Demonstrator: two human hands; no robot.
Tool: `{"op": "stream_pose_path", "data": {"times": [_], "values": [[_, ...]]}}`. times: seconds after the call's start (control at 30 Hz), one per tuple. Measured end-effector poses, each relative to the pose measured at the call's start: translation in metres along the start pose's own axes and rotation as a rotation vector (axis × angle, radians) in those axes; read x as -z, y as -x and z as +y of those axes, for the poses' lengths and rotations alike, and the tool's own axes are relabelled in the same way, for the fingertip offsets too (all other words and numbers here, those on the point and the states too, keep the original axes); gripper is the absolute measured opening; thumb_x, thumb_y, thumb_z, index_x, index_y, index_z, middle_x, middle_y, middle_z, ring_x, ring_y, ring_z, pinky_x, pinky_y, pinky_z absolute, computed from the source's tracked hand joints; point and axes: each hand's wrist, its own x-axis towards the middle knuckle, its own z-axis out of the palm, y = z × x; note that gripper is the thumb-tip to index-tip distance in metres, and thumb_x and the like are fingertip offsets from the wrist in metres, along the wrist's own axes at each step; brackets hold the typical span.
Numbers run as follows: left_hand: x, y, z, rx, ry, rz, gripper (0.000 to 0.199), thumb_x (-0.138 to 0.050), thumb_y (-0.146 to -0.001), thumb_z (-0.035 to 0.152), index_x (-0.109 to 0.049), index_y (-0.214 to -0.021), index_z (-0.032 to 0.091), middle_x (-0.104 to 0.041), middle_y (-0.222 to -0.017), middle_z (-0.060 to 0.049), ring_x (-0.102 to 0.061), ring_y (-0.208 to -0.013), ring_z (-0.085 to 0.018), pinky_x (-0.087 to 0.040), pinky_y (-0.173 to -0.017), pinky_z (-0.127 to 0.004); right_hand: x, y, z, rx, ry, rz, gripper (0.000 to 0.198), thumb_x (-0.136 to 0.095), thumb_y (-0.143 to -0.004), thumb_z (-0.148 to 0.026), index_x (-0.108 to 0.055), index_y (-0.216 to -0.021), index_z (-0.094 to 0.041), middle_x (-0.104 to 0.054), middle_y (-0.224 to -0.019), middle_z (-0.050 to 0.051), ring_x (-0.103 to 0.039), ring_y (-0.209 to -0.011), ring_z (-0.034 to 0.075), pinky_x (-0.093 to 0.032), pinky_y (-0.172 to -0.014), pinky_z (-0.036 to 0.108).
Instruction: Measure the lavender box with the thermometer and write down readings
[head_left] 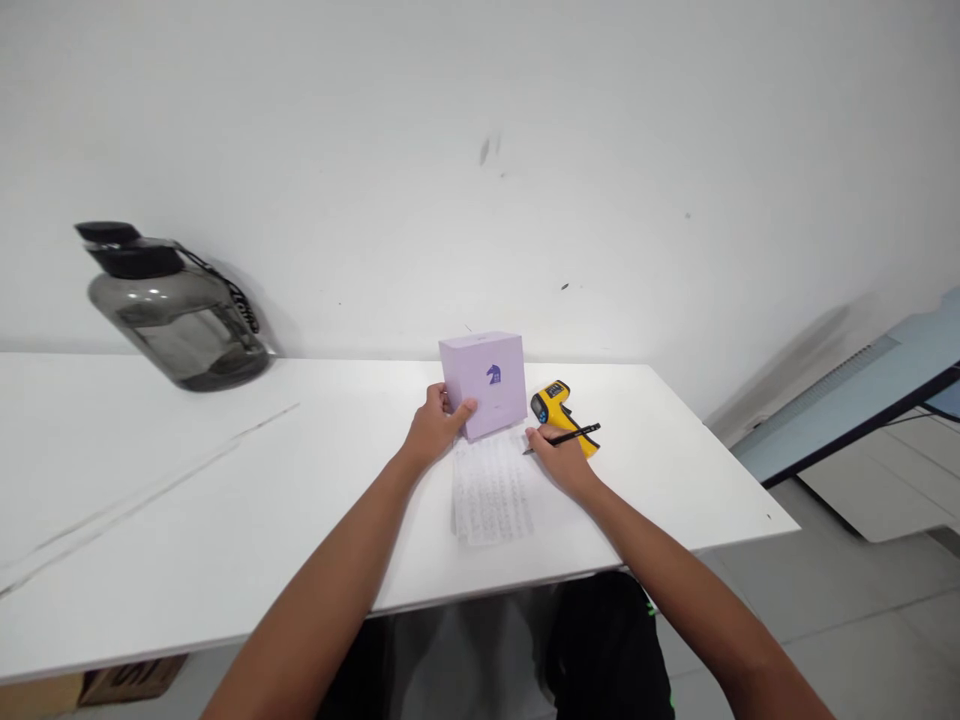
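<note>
My left hand [438, 428] grips the left side of a lilac box [499, 400] with a dark purple horse-head mark on its front. The box stands on the table at the far end of a thin sheet of paper [491, 495] covered in rows of writing. In my right hand [561, 458] is a black pencil [576, 434], its tip pointing left near the paper's upper right. Just beyond that hand lies a yellow and black infrared thermometer [553, 402], partly hidden by the fingers.
A large grey see-through water bottle [180, 315] with a black lid stands at the back left against the wall. The white table [187, 520] ends at the wall behind and at a slanted right edge. A light blue panel [855, 400] rises beyond that edge.
</note>
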Motion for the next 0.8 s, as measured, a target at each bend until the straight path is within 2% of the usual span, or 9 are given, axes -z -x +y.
{"op": "stream_pose_path", "data": {"times": [0.33, 0.53, 0.73, 0.8], "values": [[-0.0008, -0.0005, -0.0006, -0.009, 0.001, 0.018, 0.070, -0.069, -0.079, 0.062, -0.047, -0.128, 0.018, -0.068, -0.119, -0.016, -0.066, -0.106, -0.027, -0.051, -0.094, -0.044, 0.0012, 0.0002, 0.0008, -0.003, 0.002, 0.028, 0.041, -0.049, -0.082, -0.054, -0.045, -0.055, -0.023, -0.050, -0.058, 0.000, -0.051, -0.065, 0.018, -0.041, -0.064, 0.031], [-0.0003, -0.0003, -0.0006, -0.007, 0.001, 0.018, 0.069, -0.069, -0.079, 0.062, -0.048, -0.127, 0.019, -0.068, -0.119, -0.015, -0.066, -0.107, -0.027, -0.051, -0.094, -0.045, 0.0016, -0.0008, 0.0027, 0.023, 0.012, -0.026, 0.042, -0.051, -0.081, -0.053, -0.044, -0.053, -0.023, -0.049, -0.055, -0.001, -0.050, -0.063, 0.017, -0.041, -0.064, 0.031], [-0.0001, -0.0004, -0.0008, -0.009, -0.005, 0.006, 0.069, -0.068, -0.079, 0.065, -0.047, -0.127, 0.019, -0.067, -0.121, -0.016, -0.066, -0.108, -0.027, -0.051, -0.094, -0.044, 0.0040, 0.0034, -0.0003, 0.052, 0.029, 0.098, 0.045, -0.049, -0.089, -0.059, -0.057, -0.064, -0.023, -0.061, -0.065, 0.002, -0.058, -0.069, 0.020, -0.044, -0.066, 0.031], [-0.0004, -0.0008, -0.0018, -0.012, 0.005, 0.009, 0.068, -0.068, -0.079, 0.065, -0.047, -0.126, 0.020, -0.068, -0.120, -0.016, -0.066, -0.107, -0.026, -0.051, -0.093, -0.043, 0.0035, 0.0046, -0.0016, 0.114, 0.080, 0.059, 0.041, -0.053, -0.089, -0.057, -0.063, -0.070, -0.023, -0.066, -0.071, 0.003, -0.062, -0.073, 0.020, -0.045, -0.068, 0.031]]}}
